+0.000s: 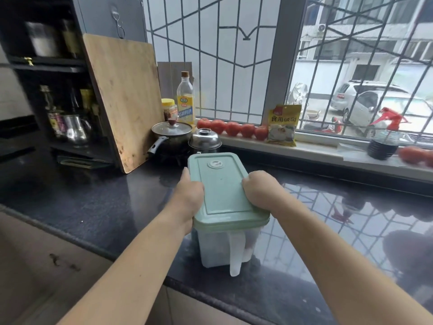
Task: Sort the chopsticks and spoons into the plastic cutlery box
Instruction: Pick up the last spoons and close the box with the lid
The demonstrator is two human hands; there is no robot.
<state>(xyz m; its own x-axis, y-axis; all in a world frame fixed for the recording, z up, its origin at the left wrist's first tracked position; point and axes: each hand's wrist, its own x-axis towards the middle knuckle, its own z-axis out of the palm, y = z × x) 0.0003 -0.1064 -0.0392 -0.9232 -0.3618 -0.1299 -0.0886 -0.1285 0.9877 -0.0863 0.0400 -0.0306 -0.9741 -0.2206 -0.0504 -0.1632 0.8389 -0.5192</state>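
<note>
Plastic cutlery box [223, 249] upright on the dark speckled countertop [93, 202], close to its front edge, translucent white body topped by a pale green lid [222, 191] with a round vent knob toward the far end. Lid on and closed; contents hidden behind the frosted walls, no chopsticks or spoons made out. A translucent handle [236, 256] down the near face of the box. Left hand [187, 195] clasped against the left long edge of the lid, thumb on top at the rim, fingers curled down the side out of sight. Right hand [260, 191] gripping the right long edge likewise, knuckles up, fingers wrapped over the rim. Both forearms bare, reaching in from the bottom corners. Behind the box, a lidded black pot [172, 134] and a steel kettle [204, 139] side by side, a wooden cutting board [124, 99] leaning against a dark shelf unit [46, 78] at left. Further back, an oil bottle [185, 99] and a yellow-capped jar [169, 109]. Along the windowsill [304, 151], a row of tomatoes [232, 128], a yellow packet [283, 124] propped upright, and a dark spray bottle [385, 137] with a red trigger. Barred window above, parked cars outside.
</note>
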